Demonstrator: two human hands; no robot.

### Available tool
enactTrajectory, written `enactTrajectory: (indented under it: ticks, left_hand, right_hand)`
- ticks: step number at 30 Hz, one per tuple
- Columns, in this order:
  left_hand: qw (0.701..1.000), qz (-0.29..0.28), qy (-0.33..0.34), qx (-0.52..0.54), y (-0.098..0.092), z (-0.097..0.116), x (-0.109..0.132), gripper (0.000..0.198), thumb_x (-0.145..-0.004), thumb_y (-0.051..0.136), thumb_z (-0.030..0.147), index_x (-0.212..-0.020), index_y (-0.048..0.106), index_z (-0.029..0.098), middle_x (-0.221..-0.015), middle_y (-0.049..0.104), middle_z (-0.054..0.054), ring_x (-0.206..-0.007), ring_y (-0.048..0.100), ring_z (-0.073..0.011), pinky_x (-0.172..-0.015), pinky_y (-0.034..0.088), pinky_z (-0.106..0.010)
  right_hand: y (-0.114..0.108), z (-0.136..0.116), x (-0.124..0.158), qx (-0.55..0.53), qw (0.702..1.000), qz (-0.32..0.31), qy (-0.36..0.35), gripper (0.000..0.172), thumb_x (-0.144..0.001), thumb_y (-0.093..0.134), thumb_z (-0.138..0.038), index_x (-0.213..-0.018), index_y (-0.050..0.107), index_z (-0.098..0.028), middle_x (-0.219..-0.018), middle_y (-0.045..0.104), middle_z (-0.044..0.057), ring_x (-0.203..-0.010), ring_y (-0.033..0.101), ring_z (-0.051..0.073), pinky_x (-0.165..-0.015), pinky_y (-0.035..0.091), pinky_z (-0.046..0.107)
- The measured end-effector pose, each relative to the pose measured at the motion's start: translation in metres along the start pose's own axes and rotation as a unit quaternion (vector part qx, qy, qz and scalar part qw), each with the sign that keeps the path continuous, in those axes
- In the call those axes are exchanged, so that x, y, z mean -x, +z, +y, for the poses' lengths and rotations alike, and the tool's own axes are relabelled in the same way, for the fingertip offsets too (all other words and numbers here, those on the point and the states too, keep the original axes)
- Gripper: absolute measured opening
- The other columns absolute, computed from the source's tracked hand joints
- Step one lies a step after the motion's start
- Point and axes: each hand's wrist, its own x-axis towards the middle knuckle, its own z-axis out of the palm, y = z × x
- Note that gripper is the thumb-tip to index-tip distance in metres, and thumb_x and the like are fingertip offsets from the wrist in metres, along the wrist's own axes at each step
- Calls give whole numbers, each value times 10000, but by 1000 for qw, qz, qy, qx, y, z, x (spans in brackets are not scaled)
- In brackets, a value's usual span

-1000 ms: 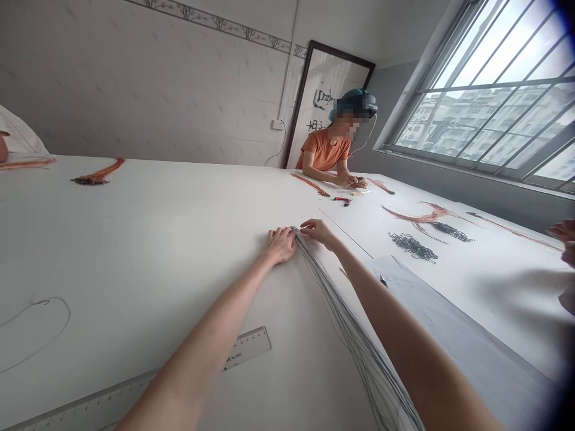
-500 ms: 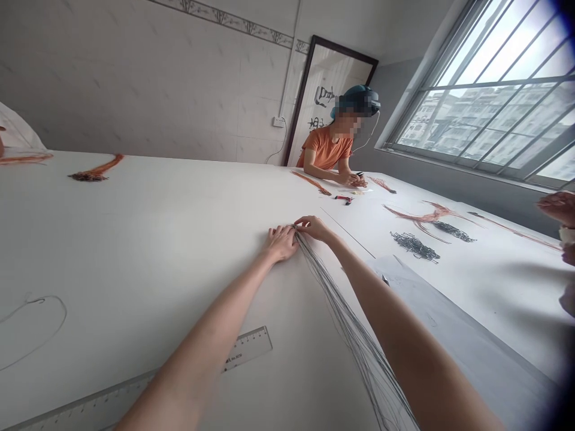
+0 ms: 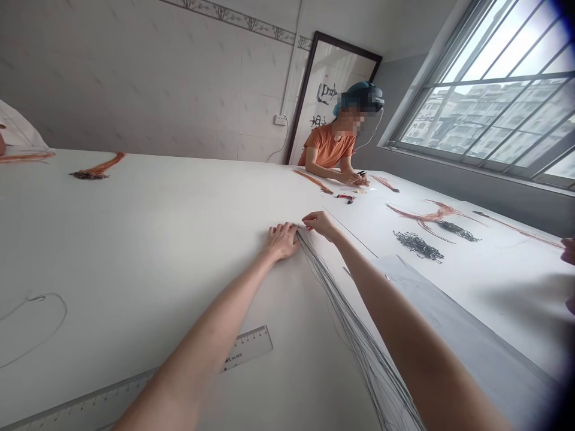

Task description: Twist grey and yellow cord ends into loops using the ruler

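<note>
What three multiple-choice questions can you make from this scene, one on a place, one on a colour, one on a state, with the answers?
1. Where does the clear plastic ruler lie?
A. On the window sill
B. On the white table, partly behind the left forearm
C. Against the tiled wall

2. What colour is the short-sleeved T-shirt of the seated co-worker?
A. Green
B. White
C. Orange

3. How do the long thin dark wires lie?
A. Gathered between the left hand and right hand, trailing loose
B. Wound on a spool
C. Coiled in a tight ring

Answers:
1. B, the ruler shows on the table below that forearm.
2. C, the shirt is plainly orange.
3. A, the strands fan out from the hands.
</note>
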Motion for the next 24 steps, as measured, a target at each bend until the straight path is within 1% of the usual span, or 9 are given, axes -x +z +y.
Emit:
enactTrajectory:
  ticks: [5, 10, 14, 17, 19, 24]
  left_hand:
    - [1000, -15, -9, 5, -1, 1, 0, 356, -888, 507, 337, -1200, 493, 168, -1286, 456, -103, -1170, 447, -258, -983, 367, -502]
    - [999, -25, -12, 15, -4, 2, 1, 373, -885, 510, 338, -1216, 482, 168, -1310, 436, -104, -1193, 425, -267, -994, 349, -513]
    - [999, -15, -14, 26, -5, 2, 2, 379, -885, 514, 329, -1227, 473, 172, -1310, 435, -104, -1188, 431, -266, -989, 358, -511]
    - [999, -9, -23, 36, -5, 1, 1, 373, -882, 520, 326, -1216, 479, 165, -1277, 463, -104, -1162, 455, -259, -971, 381, -500]
    - [999, -11, -32, 42, -5, 0, 0, 372, -878, 526, 328, -1207, 484, 158, -1258, 477, -104, -1149, 467, -257, -962, 391, -497]
    - [997, -21, -49, 55, -6, 0, -2, 383, -872, 536, 330, -1206, 482, 150, -1251, 482, -106, -1138, 478, -257, -951, 402, -495]
  right_hand:
    - [2, -8, -1, -27, 999, -23, 21, 222, -890, 522, -295, -1012, 578, -119, -963, 606, 54, -800, 599, 135, -702, 520, 305]
    - [8, -18, -3, -53, 998, -18, 17, 214, -890, 522, -286, -1016, 579, -123, -981, 603, 57, -822, 597, 139, -717, 520, 312]
    - [8, -15, -2, -79, 997, 1, 19, 222, -890, 522, -288, -1027, 572, -120, -981, 600, 58, -822, 597, 140, -712, 521, 312]
    - [7, -11, -2, -100, 994, 18, 33, 238, -891, 521, -293, -1047, 563, -119, -994, 595, 61, -829, 597, 144, -714, 521, 318]
    - [8, -10, -2, -119, 992, 19, 36, 241, -891, 521, -294, -1052, 562, -119, -996, 595, 63, -828, 597, 144, -714, 521, 318]
    - [13, -13, -2, -162, 986, 18, 12, 241, -890, 523, -290, -1053, 562, -116, -1000, 595, 65, -840, 599, 148, -721, 522, 321]
